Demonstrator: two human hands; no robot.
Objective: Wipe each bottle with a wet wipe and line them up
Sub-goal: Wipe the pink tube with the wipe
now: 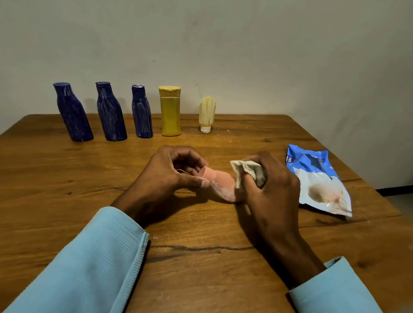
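A small pink bottle (220, 185) lies on its side just above the wooden table (81, 178), held between both hands. My left hand (163, 180) grips its cap end. My right hand (270, 188) presses a crumpled white wet wipe (246, 172) against the bottle's body. At the far edge stands a row of bottles: three dark blue ones (73, 112) (111, 111) (141, 111), a yellow one (170, 111), and a small cream one (207, 114) standing on its white cap.
A blue and white wet wipe pack (319, 179) lies flat to the right of my right hand. A grey wall rises directly behind the row of bottles. The table's right edge runs close past the pack.
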